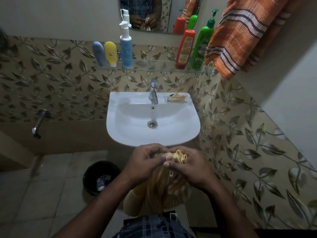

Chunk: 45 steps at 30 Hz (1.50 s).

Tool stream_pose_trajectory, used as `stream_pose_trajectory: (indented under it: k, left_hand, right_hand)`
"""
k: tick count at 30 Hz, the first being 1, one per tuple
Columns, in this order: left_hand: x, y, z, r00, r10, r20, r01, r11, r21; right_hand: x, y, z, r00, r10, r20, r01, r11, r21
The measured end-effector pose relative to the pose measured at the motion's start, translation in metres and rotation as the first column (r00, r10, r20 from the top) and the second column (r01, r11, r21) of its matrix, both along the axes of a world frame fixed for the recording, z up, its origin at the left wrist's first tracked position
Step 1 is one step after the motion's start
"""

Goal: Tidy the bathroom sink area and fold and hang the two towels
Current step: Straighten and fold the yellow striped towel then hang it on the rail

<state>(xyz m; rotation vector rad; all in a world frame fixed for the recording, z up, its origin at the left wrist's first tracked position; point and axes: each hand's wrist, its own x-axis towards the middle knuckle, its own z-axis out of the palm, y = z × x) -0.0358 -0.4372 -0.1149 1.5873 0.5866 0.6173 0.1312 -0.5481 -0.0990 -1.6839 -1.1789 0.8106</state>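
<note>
1. Head view, step in hand: towel work. The yellow towel [178, 156] is bunched at the lower centre of the frame, just in front of the sink [116, 134], and the rest of it hangs down between the forearms towards the person's body.
2. Left hand [145, 160]: fingers curled, the thumb pressed onto the gathered cloth, pinching its near edge. Right hand [190, 170]: fingers curled round the bunch from the other side. The two hands are touching or nearly so.
3. The second towel, orange striped [240, 40], hangs in the upper right of the frame. Its lower corner is just beside the green pump bottle [201, 47] on the glass shelf [154, 65]. I judge it already hung, and the yellow one not yet folded.
4. Next move, as I judge it: find two corners in the bunch, draw the hands apart to open the cloth flat, then fold. No free rail is in view, so I cannot tell where it will hang.
5. Edges: the sink's front rim sits just above the knuckles. The tap [153, 91] and the soap dish [176, 98], which holds some yellowish bits, are further back.
6. Room: open floor to the lower left, apart from the black bin [87, 179]. The tiled wall closes in on the right, so spreading the cloth leftward looks easier.
</note>
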Motion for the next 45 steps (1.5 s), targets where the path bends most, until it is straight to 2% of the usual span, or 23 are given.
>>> stream_pose_trajectory:
  k: [4,7,10,14,19,23,26,28,31,36,41,43,45]
  left_hand:
    - [0.000,0.000,-0.001,0.998,-0.059,0.011,0.060,0.989,-0.134]
    - [-0.002,0.001,-0.007,0.994,-0.100,-0.042,0.094,0.987,-0.128]
    - [-0.002,0.003,-0.010,1.000,0.002,0.007,0.000,0.986,-0.167]
    - [-0.001,0.012,-0.010,0.997,0.072,0.006,-0.071,0.993,-0.090]
    - [0.008,0.013,-0.008,0.999,0.037,-0.006,-0.037,0.999,-0.003]
    - [0.011,0.010,-0.013,0.998,0.064,0.007,-0.063,0.994,-0.090]
    - [0.006,0.010,-0.018,1.000,-0.003,-0.020,0.000,0.989,-0.149]
    - [0.004,0.008,-0.020,0.999,-0.026,-0.035,0.021,0.990,-0.141]
    - [0.002,0.006,-0.018,0.999,0.012,-0.036,-0.016,0.993,-0.114]
    - [0.005,0.007,-0.007,1.000,0.026,-0.001,-0.026,0.996,-0.083]
    - [0.011,0.003,0.000,1.000,0.000,-0.013,0.000,1.000,0.016]
    - [0.013,0.002,0.000,1.000,0.022,-0.008,-0.022,1.000,0.021]
    - [0.013,0.000,0.000,0.999,0.035,0.011,-0.035,0.999,-0.001]
  right_hand:
    - [0.012,0.002,0.001,0.997,-0.071,0.041,0.069,0.997,0.037]
    - [0.029,-0.002,0.002,0.983,-0.172,-0.067,0.179,0.978,0.109]
    - [0.045,-0.004,-0.001,0.971,-0.209,-0.118,0.221,0.970,0.104]
    - [0.045,-0.002,-0.008,0.984,-0.178,-0.015,0.179,0.981,0.077]
    - [0.015,0.008,-0.011,0.997,-0.020,0.070,0.021,1.000,-0.014]
    - [0.018,0.009,-0.009,0.996,-0.083,0.025,0.082,0.996,0.035]
    - [0.032,0.003,-0.006,0.984,-0.172,-0.051,0.177,0.979,0.100]
    - [0.042,0.000,-0.004,0.961,-0.231,-0.152,0.247,0.964,0.097]
    - [0.054,-0.004,-0.003,0.939,-0.286,-0.192,0.310,0.944,0.111]
    - [0.042,-0.002,0.001,0.986,-0.152,-0.065,0.158,0.983,0.092]
    - [0.018,0.003,0.001,0.993,0.076,0.095,-0.071,0.996,-0.057]
    - [0.013,0.003,0.001,0.979,0.092,0.181,-0.083,0.995,-0.059]
    - [0.014,0.003,0.001,0.983,0.025,0.181,-0.023,1.000,-0.016]
